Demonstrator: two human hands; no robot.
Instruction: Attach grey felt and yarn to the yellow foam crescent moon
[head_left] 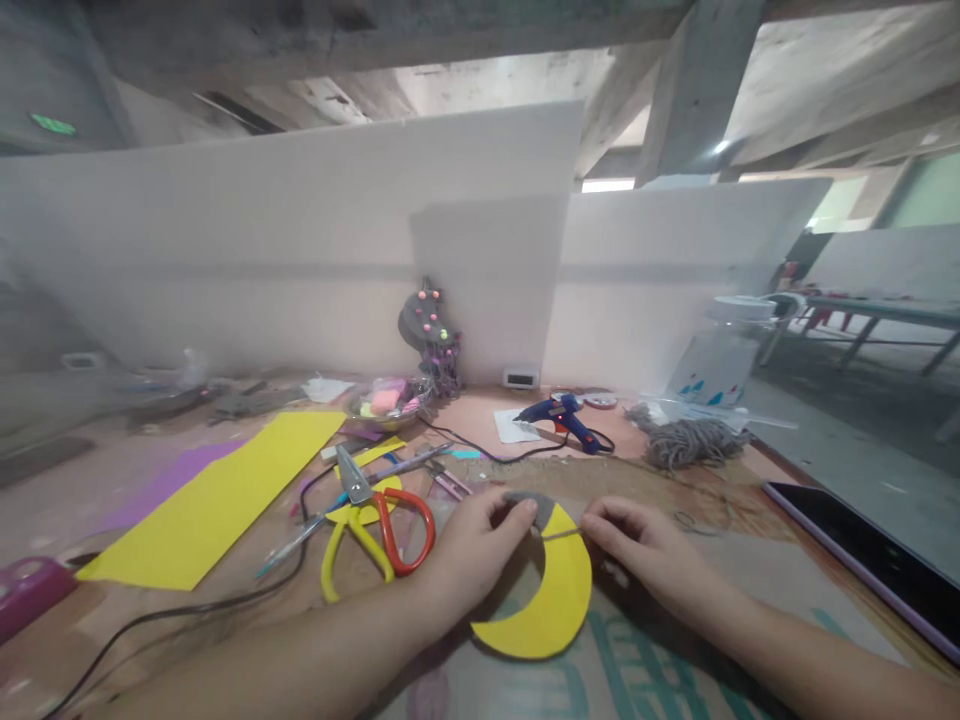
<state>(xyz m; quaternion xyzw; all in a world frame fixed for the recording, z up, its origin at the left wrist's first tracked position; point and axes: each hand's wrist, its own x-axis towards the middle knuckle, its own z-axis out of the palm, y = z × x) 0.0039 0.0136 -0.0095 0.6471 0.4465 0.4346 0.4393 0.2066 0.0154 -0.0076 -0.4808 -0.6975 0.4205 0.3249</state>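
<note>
A yellow crescent (568, 595), cut from a flat sheet, is held above the table in front of me. Grey yarn (543, 512) covers its upper tip. My left hand (480, 550) pinches that wrapped end between thumb and fingers. From there a strand of grey yarn (562, 535) runs across the crescent's front to my right hand (652, 552), whose closed fingertips grip it at the outer edge. The lower part of the crescent is bare yellow. Scissors (355, 478) with one red and one yellow handle lie left of my left hand.
A blue glue gun (562, 415) rests behind the hands, its black cord crossing the table. Grey yarn (694, 442) and a phone (870, 565) lie right. Left is a yellow sheet (225, 500). A bowl (352, 415) and a beaded grey ornament (420, 325) stand near the white board (300, 240).
</note>
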